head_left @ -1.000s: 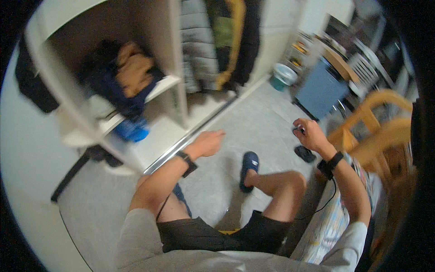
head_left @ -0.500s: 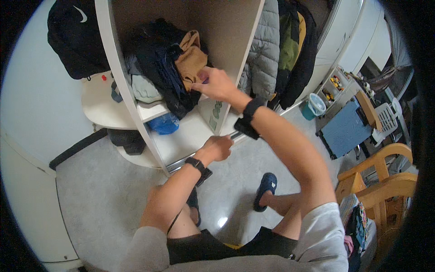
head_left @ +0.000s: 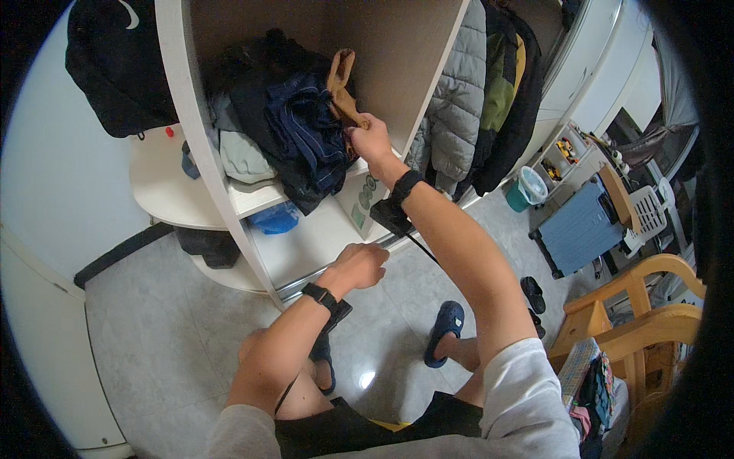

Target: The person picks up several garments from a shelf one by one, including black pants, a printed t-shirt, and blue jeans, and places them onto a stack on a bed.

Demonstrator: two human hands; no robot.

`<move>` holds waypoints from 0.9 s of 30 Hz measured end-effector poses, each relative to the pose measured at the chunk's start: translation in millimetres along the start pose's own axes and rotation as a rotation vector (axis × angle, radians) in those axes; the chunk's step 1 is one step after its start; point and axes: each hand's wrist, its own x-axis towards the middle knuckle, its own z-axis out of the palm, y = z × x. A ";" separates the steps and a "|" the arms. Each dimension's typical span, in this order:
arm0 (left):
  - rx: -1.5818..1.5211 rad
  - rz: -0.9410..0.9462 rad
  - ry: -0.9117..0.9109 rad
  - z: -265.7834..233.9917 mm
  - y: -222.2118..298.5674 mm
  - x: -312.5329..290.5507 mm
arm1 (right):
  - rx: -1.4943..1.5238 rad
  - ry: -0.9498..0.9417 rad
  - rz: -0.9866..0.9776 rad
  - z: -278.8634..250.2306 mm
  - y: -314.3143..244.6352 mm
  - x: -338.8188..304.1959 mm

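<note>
My right hand (head_left: 371,140) is closed on the lower edge of a tan garment (head_left: 342,86), whose narrow upper part stands up beside a pile of dark clothes. Next to it a crumpled navy garment (head_left: 302,118) with pale seams lies on the shelf (head_left: 256,200). Left of that sits a folded pale grey-green cloth (head_left: 245,157), and a black garment (head_left: 310,195) hangs over the shelf's front edge. My left hand (head_left: 361,265) hovers lower down, in front of the bottom compartment, its fingers curled with nothing visible in them.
A blue plastic bag (head_left: 275,218) lies under the shelf. To the right hang a grey puffer jacket (head_left: 457,92) and other coats. Farther right stand a teal bin (head_left: 527,190), a blue suitcase (head_left: 579,227) and a wooden chair (head_left: 642,325). A black bag (head_left: 118,73) hangs at left.
My right hand has drawn the tan garment to the right, uncovering more of the navy one. My left hand stays low, slightly lower than before. The view has shifted a little.
</note>
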 end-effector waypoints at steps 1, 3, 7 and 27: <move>-0.002 0.000 -0.002 -1.8 1.4 1.7 | 0.148 -0.066 0.063 -3.9 1.5 0.3; 0.020 -0.040 -0.063 -6.1 3.2 1.7 | 0.337 -0.194 0.192 -9.6 -6.3 -3.0; -0.027 0.019 0.071 6.9 -1.7 2.6 | 0.508 -0.233 0.267 -15.8 -18.7 -12.1; -0.787 -0.454 0.490 -7.0 -12.9 46.1 | 0.827 -0.163 0.392 -159.5 -55.5 -19.0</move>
